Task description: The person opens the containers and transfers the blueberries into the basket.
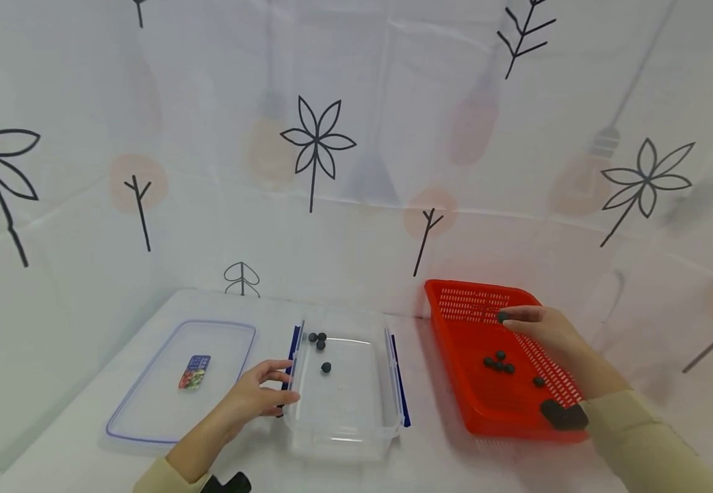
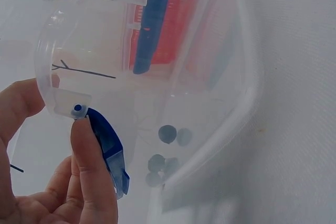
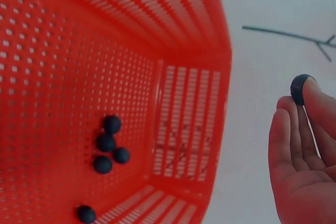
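My right hand pinches a dark blueberry-like ball between thumb and fingertips. In the head view it is over the right side of the red basket. Several similar dark balls lie on the basket's perforated floor, most of them clustered. My left hand holds the left wall of a clear plastic box, thumb and fingers on either side of the rim beside a blue latch. Inside that box, toward the back left, are several dark balls; one sits apart, nearer the front.
A clear lid with a blue edge lies flat at the left, bearing a printed label. Box and basket stand side by side on the white table. Behind them hangs a white cloth printed with plants.
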The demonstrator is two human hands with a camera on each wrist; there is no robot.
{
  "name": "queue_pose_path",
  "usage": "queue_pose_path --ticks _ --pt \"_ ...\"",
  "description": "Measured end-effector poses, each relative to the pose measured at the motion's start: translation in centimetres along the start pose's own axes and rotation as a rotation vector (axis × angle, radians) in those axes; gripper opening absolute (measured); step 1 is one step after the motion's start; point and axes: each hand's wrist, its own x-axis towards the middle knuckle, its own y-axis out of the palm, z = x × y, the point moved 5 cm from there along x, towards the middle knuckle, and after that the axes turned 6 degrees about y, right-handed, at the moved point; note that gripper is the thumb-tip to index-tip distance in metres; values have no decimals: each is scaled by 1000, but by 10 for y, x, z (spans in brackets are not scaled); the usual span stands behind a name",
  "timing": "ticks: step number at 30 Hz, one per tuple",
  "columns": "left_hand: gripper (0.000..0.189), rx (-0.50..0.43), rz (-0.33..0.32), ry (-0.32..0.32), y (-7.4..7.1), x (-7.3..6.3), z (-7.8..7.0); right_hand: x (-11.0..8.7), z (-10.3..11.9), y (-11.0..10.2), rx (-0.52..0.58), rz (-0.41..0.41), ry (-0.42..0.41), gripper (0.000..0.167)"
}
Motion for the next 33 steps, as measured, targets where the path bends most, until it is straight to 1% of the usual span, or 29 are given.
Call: queue_pose_path --ticks 4,7,13,19,23,26,29,33 --pt "68 2 3 5 -1 -1 1 6 -12 -1 -21 20 23 57" --pt "68 4 0 4 -1 0 1 10 -18 -2 -9 35 48 58" --pt "68 5 -5 4 -2 -1 1 19 -30 2 73 63 99 58" --pt "66 4 -6 -3 0 1 2 25 -45 4 116 52 149 55" --pt "65 5 -11 -12 1 2 3 29 -57 10 168 58 204 51" --pt "65 1 -8 -10 1 2 3 32 -65 14 184 70 242 49" --pt "64 1 -9 -8 1 2 3 34 -72 16 193 70 263 48" --pt "63 3 -17 -5 0 2 3 35 -80 18 183 75 257 47"
